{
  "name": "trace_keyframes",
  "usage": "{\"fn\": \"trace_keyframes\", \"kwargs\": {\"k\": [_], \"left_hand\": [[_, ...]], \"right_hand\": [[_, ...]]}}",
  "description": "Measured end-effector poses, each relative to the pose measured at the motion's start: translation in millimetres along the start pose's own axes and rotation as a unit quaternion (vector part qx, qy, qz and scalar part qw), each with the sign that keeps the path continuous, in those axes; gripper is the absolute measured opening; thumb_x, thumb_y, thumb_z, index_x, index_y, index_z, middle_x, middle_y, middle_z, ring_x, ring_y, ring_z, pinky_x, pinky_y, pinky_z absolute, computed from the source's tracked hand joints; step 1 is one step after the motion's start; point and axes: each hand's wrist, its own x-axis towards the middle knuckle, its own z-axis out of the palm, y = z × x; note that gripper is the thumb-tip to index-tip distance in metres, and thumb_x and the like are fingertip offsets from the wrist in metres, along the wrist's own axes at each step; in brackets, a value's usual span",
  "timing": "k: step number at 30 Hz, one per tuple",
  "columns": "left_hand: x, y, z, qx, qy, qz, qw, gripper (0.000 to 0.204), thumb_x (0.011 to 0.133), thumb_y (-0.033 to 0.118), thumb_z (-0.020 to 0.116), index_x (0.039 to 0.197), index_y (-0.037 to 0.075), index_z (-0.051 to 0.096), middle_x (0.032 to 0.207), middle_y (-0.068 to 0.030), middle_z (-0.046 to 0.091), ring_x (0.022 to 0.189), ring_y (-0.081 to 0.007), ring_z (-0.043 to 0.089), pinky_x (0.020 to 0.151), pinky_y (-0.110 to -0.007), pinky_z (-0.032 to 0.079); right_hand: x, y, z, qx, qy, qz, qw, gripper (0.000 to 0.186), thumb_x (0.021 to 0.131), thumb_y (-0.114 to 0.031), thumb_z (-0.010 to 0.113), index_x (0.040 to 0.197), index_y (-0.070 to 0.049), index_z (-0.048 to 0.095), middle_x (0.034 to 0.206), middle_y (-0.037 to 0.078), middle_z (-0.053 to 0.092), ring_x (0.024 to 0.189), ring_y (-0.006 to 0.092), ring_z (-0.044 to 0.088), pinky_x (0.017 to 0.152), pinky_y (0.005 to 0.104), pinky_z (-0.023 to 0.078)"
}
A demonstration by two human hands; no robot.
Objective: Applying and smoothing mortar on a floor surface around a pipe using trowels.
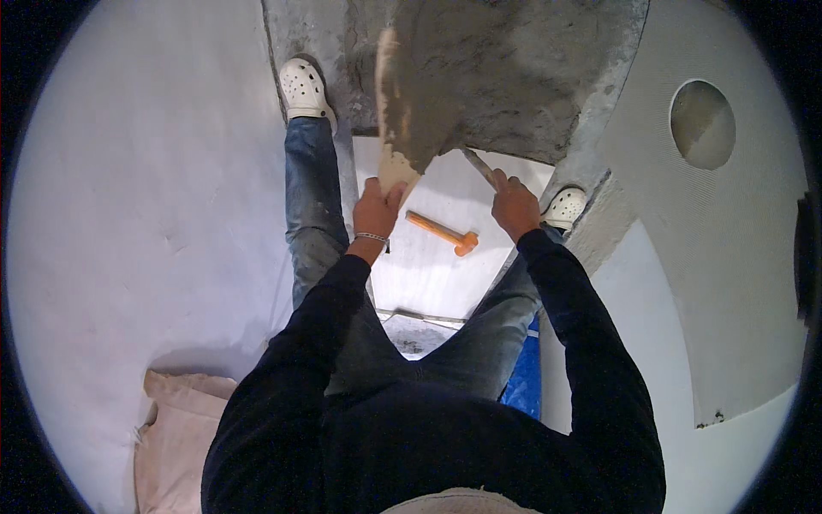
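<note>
My left hand (pixel 374 212) is closed on the lower end of a long, pale board (pixel 397 169), whose face is partly covered with grey mortar. The board reaches out over the wet mortar bed (pixel 505 77) on the floor. My right hand (pixel 515 210) grips a trowel (pixel 481 166), its tip close to the board's right edge. Whether the two touch cannot be made out, as the trowel's blade blends into the mortar. Below and between my hands, a mallet (pixel 443 231) with an orange head lies on a large white tile (pixel 428 278).
My feet in white clogs (pixel 304 88) stand on either side. A white wall (pixel 154 197) runs along the left, with a beige cloth or sack (pixel 184 437) at lower left. To the right is a ribbed panel (pixel 736 283) with a round hole. Something blue (pixel 522 381) lies behind my right leg.
</note>
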Motion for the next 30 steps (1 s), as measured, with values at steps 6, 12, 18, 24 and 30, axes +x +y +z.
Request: {"fn": "trace_keyframes", "kwargs": {"k": [6, 12, 18, 24, 30], "left_hand": [[19, -7, 9, 0.094, -0.020, -0.023, 0.995, 0.046, 0.092, 0.047, 0.059, 0.096, 0.002, 0.047, 0.082, -0.0252, 0.065, 0.076, -0.0453, 0.065, 0.065, -0.052, 0.053], [44, -25, 2, 0.049, -0.027, -0.021, 0.998, 0.050, 0.092, 0.049, 0.059, 0.096, 0.000, 0.049, 0.087, -0.0281, 0.067, 0.082, -0.0462, 0.066, 0.068, -0.052, 0.053], [22, -11, -24, -0.588, -0.253, -0.358, 0.679, 0.044, 0.095, 0.046, 0.053, 0.105, 0.003, 0.057, 0.065, -0.0063, 0.057, 0.051, -0.0201, 0.056, 0.044, -0.033, 0.045], [-17, -8, -29, -0.813, -0.449, -0.293, 0.230, 0.038, 0.098, 0.033, 0.047, 0.114, 0.000, 0.053, 0.073, -0.0043, 0.052, 0.051, -0.0138, 0.051, 0.044, -0.029, 0.043], [-45, -20, -48, -0.766, -0.502, -0.343, 0.209, 0.040, 0.099, 0.034, 0.041, 0.112, -0.002, 0.054, 0.076, -0.0054, 0.052, 0.051, -0.0156, 0.051, 0.045, -0.032, 0.045]], "right_hand": [[-17, -21, -16, 0.021, -0.014, -0.006, 1.000, 0.037, 0.083, -0.011, 0.059, 0.119, -0.012, 0.051, 0.087, 0.018, 0.064, 0.079, 0.0387, 0.066, 0.070, 0.0498, 0.054], [-60, 7, -18, 0.208, 0.038, -0.037, 0.977, 0.043, 0.088, -0.021, 0.062, 0.129, -0.010, 0.052, 0.083, 0.017, 0.065, 0.072, 0.0319, 0.066, 0.066, 0.0436, 0.054], [-93, -19, -21, 0.570, -0.200, 0.184, 0.775, 0.049, 0.096, -0.024, 0.059, 0.139, -0.003, 0.049, 0.080, 0.002, 0.059, 0.064, 0.0081, 0.056, 0.058, 0.0250, 0.050], [-100, -53, 27, 0.596, -0.228, 0.058, 0.767, 0.049, 0.095, -0.029, 0.064, 0.135, -0.004, 0.053, 0.089, 0.005, 0.062, 0.079, 0.0136, 0.059, 0.072, 0.0279, 0.051], [-37, -25, 76, 0.453, -0.072, -0.036, 0.888, 0.046, 0.097, -0.037, 0.057, 0.131, -0.006, 0.056, 0.111, 0.017, 0.067, 0.103, 0.0264, 0.065, 0.091, 0.0361, 0.049]]}}
